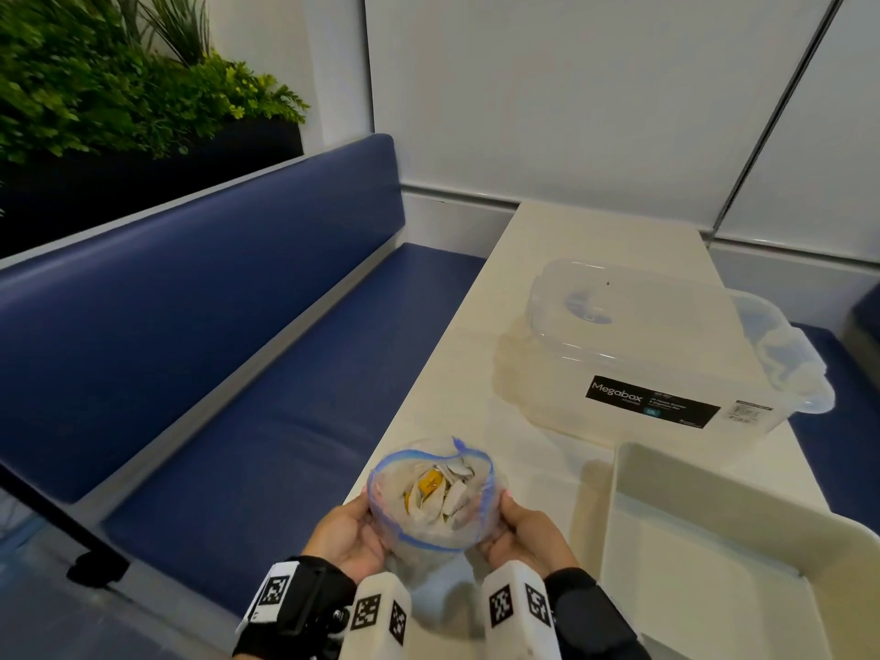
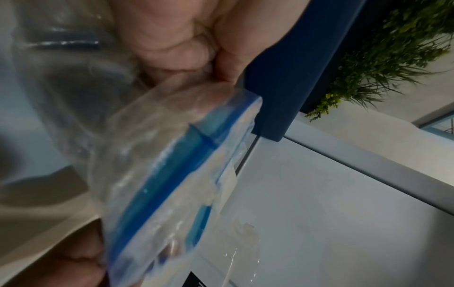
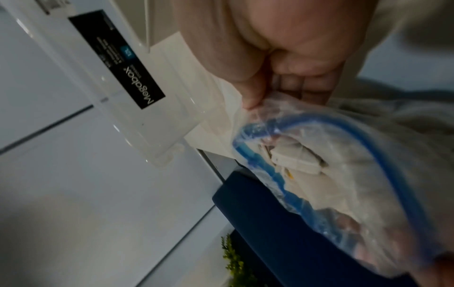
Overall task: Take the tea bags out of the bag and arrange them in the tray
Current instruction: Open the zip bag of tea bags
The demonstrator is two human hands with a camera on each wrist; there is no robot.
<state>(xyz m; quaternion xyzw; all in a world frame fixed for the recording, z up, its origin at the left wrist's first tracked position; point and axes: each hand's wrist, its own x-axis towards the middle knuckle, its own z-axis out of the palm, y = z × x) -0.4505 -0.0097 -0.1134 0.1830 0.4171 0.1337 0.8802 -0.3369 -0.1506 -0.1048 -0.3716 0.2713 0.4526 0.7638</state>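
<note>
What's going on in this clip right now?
A person holds a clear zip bag with both hands, the left hand and the right hand gripping opposite sides of its blue-edged mouth, which is pulled open. Tea bags are still inside. The white tray sits on the table to the right with no tea bags visible in it. A lidded clear storage box stands behind the tray.
</note>
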